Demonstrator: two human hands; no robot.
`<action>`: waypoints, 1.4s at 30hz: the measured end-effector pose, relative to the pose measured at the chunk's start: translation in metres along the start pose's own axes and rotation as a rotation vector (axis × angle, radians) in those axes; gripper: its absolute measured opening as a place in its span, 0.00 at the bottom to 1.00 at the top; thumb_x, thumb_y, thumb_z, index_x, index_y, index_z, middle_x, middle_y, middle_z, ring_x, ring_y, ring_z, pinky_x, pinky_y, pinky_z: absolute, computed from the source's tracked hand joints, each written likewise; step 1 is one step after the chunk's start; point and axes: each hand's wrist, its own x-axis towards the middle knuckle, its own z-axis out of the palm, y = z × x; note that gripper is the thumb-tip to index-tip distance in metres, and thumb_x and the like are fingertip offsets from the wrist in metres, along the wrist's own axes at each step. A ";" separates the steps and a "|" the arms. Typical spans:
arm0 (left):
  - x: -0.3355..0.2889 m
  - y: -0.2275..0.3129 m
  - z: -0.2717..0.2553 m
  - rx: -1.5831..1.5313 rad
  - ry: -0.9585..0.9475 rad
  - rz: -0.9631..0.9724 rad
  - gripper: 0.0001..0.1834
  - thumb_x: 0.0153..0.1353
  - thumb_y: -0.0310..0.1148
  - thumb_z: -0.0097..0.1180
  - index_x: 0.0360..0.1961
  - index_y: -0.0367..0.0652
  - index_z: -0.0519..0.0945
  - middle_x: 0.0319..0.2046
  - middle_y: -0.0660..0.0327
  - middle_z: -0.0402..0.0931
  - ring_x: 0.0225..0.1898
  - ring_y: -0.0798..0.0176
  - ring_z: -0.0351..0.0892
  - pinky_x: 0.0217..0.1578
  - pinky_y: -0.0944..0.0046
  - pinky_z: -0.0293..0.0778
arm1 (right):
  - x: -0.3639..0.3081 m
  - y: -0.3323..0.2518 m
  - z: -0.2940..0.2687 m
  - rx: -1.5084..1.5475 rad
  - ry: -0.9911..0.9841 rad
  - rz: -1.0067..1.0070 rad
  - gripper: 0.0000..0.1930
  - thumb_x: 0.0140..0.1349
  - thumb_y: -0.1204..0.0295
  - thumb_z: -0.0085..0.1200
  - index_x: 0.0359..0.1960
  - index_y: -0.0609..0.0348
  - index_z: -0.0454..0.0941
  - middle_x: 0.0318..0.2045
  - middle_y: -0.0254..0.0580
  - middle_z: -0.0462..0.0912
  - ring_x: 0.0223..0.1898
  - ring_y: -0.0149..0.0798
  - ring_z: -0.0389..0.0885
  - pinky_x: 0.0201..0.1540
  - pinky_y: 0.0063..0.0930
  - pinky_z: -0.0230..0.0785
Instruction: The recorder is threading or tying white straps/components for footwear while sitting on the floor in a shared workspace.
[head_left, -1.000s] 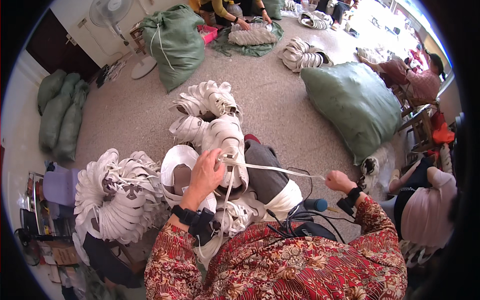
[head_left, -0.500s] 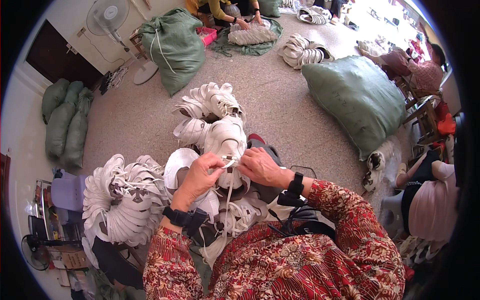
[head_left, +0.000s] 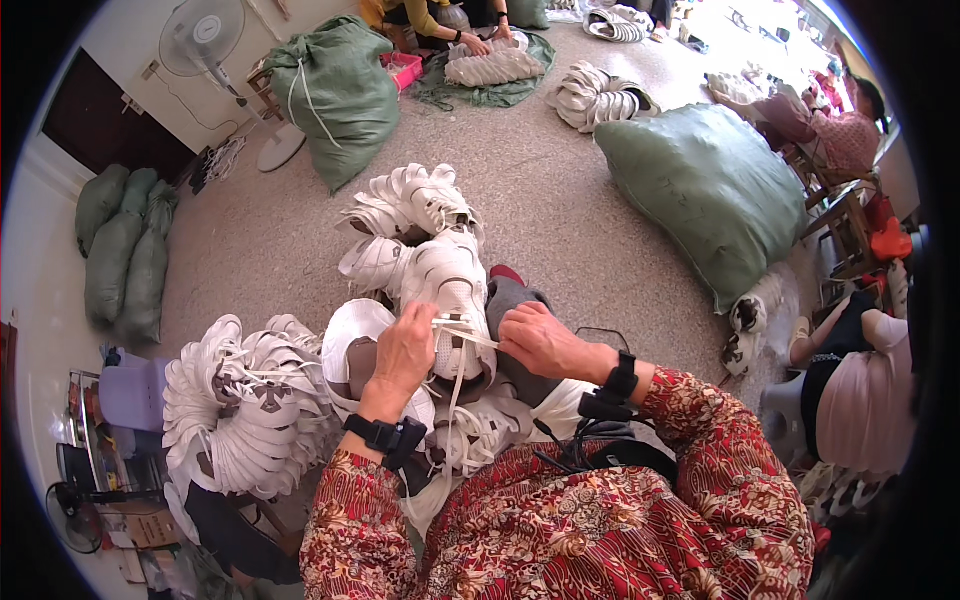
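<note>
Between both hands (head_left: 404, 348), pinched in each, white lace (head_left: 470, 333), across a shoe upper (head_left: 456, 291).

centre — lace (head_left: 472, 336) over shoe upper (head_left: 455, 293) | left: stacked uppers (head_left: 268, 448) | right, beyond — sack (head_left: 705, 200)

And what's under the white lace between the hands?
A white shoe upper shows under the lace. The left hand and right hand cover whatever is directly beneath them.
</note>
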 end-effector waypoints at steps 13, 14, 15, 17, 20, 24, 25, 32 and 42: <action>-0.003 0.017 -0.006 -0.131 0.110 0.064 0.06 0.57 0.24 0.55 0.36 0.39 0.75 0.36 0.52 0.73 0.41 0.46 0.76 0.45 0.51 0.73 | -0.038 -0.016 -0.038 0.311 -0.231 0.179 0.12 0.66 0.67 0.54 0.29 0.64 0.73 0.23 0.58 0.76 0.29 0.61 0.78 0.32 0.50 0.69; -0.001 0.019 -0.007 -0.129 0.109 0.068 0.06 0.57 0.24 0.55 0.36 0.39 0.75 0.36 0.52 0.73 0.41 0.46 0.76 0.45 0.51 0.73 | -0.032 -0.029 -0.037 0.370 -0.279 0.196 0.11 0.66 0.67 0.54 0.31 0.64 0.74 0.24 0.59 0.77 0.30 0.62 0.78 0.33 0.50 0.69; 0.002 0.023 -0.007 -0.116 0.083 0.072 0.06 0.56 0.27 0.58 0.35 0.40 0.77 0.36 0.53 0.73 0.42 0.48 0.76 0.47 0.51 0.71 | -0.029 -0.033 -0.028 0.398 -0.303 0.160 0.11 0.66 0.67 0.54 0.31 0.64 0.74 0.24 0.58 0.77 0.30 0.62 0.78 0.33 0.49 0.69; 0.001 0.030 -0.004 -0.097 0.057 0.070 0.06 0.56 0.30 0.61 0.33 0.41 0.79 0.37 0.53 0.74 0.43 0.50 0.75 0.50 0.51 0.69 | -0.023 -0.046 -0.017 0.476 -0.360 0.097 0.11 0.66 0.68 0.54 0.31 0.64 0.74 0.23 0.58 0.77 0.29 0.62 0.78 0.33 0.49 0.70; -0.001 0.040 0.004 0.025 0.004 0.150 0.08 0.52 0.32 0.66 0.30 0.43 0.80 0.35 0.55 0.74 0.43 0.52 0.73 0.54 0.51 0.65 | -0.024 -0.058 -0.003 0.540 -0.390 0.021 0.10 0.65 0.69 0.53 0.31 0.63 0.74 0.22 0.57 0.77 0.29 0.62 0.78 0.33 0.49 0.70; 0.002 0.047 0.017 0.241 0.058 0.154 0.09 0.50 0.34 0.67 0.30 0.44 0.80 0.35 0.58 0.73 0.46 0.54 0.72 0.61 0.45 0.57 | -0.028 -0.058 0.007 0.450 -0.436 -0.037 0.07 0.64 0.70 0.52 0.32 0.62 0.73 0.24 0.56 0.77 0.30 0.61 0.79 0.34 0.49 0.71; 0.002 0.045 0.021 0.285 0.057 0.140 0.10 0.49 0.34 0.68 0.31 0.44 0.80 0.35 0.58 0.73 0.46 0.54 0.71 0.62 0.43 0.57 | -0.028 -0.058 0.008 0.442 -0.439 -0.029 0.07 0.64 0.71 0.52 0.32 0.62 0.74 0.24 0.57 0.78 0.31 0.61 0.79 0.34 0.50 0.71; 0.007 0.041 0.014 0.223 0.144 0.190 0.09 0.56 0.29 0.60 0.38 0.41 0.77 0.34 0.57 0.75 0.40 0.56 0.76 0.60 0.45 0.65 | -0.030 -0.039 -0.014 0.450 -0.338 0.090 0.08 0.63 0.73 0.52 0.39 0.63 0.80 0.31 0.57 0.83 0.36 0.60 0.81 0.39 0.47 0.73; -0.032 -0.033 -0.107 -1.647 0.243 -0.402 0.12 0.65 0.22 0.51 0.47 0.37 0.82 0.28 0.64 0.77 0.20 0.75 0.69 0.29 0.68 0.72 | -0.075 0.000 -0.086 0.782 -0.308 0.670 0.12 0.71 0.70 0.48 0.38 0.62 0.84 0.25 0.38 0.82 0.28 0.32 0.80 0.35 0.29 0.73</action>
